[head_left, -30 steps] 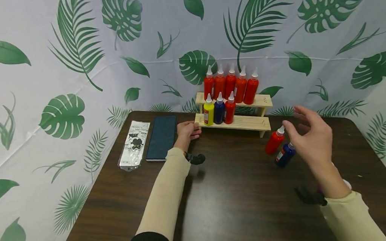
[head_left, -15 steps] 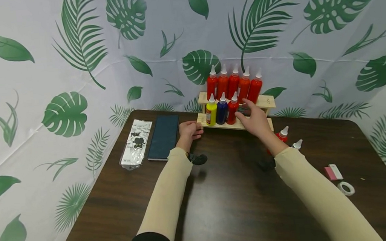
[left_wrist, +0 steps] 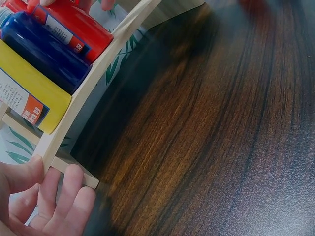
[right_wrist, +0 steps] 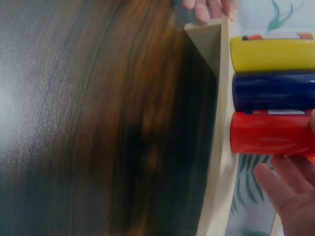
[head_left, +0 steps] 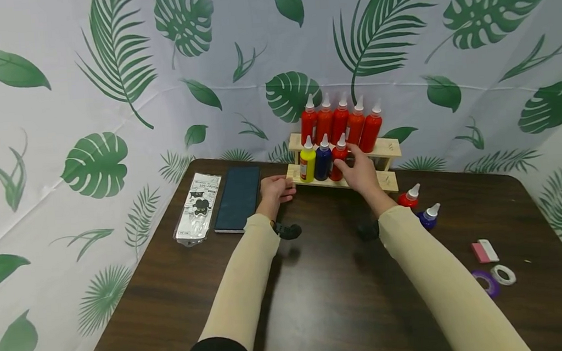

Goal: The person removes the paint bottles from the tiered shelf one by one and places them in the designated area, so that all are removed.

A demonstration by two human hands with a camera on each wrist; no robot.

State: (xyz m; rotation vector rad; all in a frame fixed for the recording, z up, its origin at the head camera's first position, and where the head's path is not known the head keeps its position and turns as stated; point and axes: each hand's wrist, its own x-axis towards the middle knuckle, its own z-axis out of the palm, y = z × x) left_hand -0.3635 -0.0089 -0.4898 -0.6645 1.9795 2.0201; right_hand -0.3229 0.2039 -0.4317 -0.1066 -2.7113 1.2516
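Note:
A two-tier wooden rack [head_left: 387,180] stands at the back of the table. On its lower tier a yellow squeeze bottle [head_left: 307,163], a dark blue one and a red squeeze bottle [head_left: 338,164] stand side by side. Several red and orange-red bottles [head_left: 340,124] line the upper tier. My left hand [head_left: 276,189] pinches the lower tier's left end, thumb above and fingers below, as the left wrist view shows. With thumb and fingers on either side, my right hand [head_left: 362,173] holds the lower red bottle, which is upright on the tier. All nozzles are white.
Right of the rack stand another red bottle [head_left: 408,197] and a blue bottle [head_left: 428,217], partly behind my right sleeve. Nearer lie a pink-and-white eraser-like block [head_left: 485,251], white tape [head_left: 503,275] and purple tape [head_left: 490,285]. A dark notebook [head_left: 237,199] and packaged ruler set [head_left: 198,208] lie left.
My right hand has moved left from above the loose bottles to the rack and closed round the lower red bottle. My left hand has stayed on the rack's end.

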